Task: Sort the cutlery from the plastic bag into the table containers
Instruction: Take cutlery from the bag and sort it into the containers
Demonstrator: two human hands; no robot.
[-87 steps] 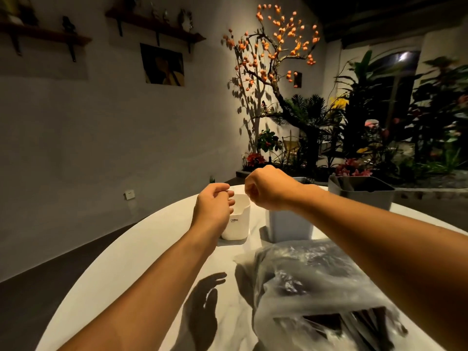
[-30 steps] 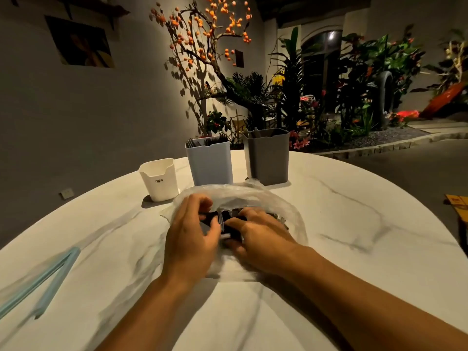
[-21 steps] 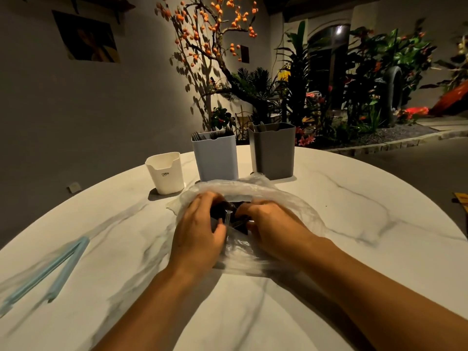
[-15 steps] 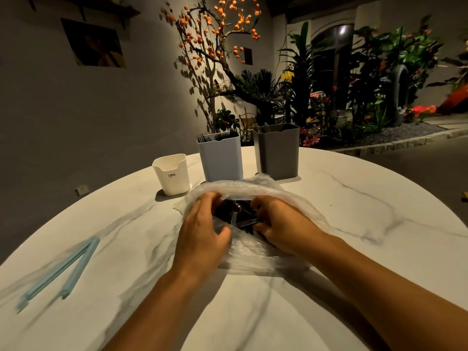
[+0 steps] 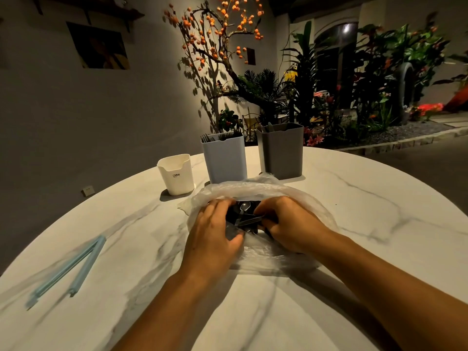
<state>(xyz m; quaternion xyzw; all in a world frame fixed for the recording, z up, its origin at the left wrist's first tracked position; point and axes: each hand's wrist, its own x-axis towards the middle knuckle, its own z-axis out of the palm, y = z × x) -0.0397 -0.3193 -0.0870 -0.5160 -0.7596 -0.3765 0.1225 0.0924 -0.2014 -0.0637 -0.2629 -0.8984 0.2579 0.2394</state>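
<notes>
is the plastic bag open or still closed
Open: both hands, left hand and right hand, part the plastic bag, showing dark cutlery inside.

Dim grey wall (image 5: 76, 117), orange-fruited tree (image 5: 215, 34), lit plants (image 5: 379, 79).

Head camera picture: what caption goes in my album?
Both hands, left and right, dig cutlery from the plastic bag.

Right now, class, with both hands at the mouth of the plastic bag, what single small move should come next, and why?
Probably lift out the piece the right hand pinches. The left hand holds the bag open, a spoon and dark cutlery lie exposed in its mouth, and the three containers, white, blue and grey, stand just beyond, ready to receive it.
</notes>
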